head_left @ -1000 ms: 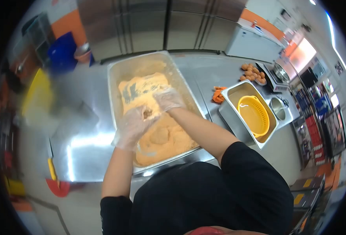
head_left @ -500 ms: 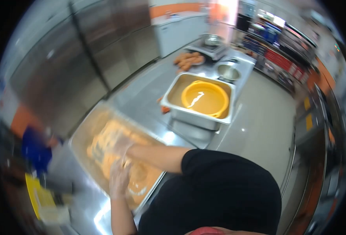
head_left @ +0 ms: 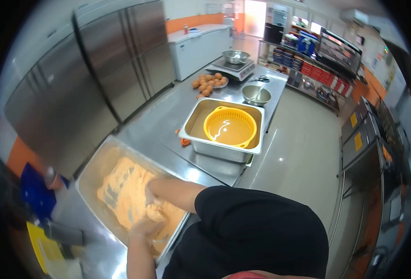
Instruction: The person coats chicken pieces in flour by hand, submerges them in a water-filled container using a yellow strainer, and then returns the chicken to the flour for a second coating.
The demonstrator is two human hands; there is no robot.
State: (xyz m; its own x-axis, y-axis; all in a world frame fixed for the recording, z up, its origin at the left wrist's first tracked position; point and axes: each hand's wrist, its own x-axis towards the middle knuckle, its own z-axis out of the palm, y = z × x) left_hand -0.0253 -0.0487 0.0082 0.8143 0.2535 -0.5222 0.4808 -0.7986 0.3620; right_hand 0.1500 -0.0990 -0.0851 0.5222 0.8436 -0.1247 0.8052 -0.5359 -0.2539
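A large steel tray (head_left: 91, 169) holds orange-tinted flour (head_left: 126, 186), spread thickly with bare patches of metal showing through. Over its near side, both my hands work in clear gloves. A flour-coated lump (head_left: 155, 213) sits between them; what is under the coating cannot be made out. My left hand (head_left: 145, 228) comes from below and cups the lump with bent fingers. From above, my right hand (head_left: 150, 191) presses against the lump's upper side, its fingertips partly hidden in flour.
A deep steel pan (head_left: 193, 139) with a yellow strainer basket (head_left: 231, 123) in liquid stands farther along the steel table (head_left: 145, 132). Beyond are brown eggs (head_left: 207, 83), a steel bowl (head_left: 256, 95) and a scale (head_left: 235, 67). A blue item (head_left: 35, 190) and yellow item (head_left: 42, 242) lie left.
My hands have come together around a coated lump, which now shows between them. The right hand has drawn back from the middle of the flour. The view has shifted slightly and sharpened.
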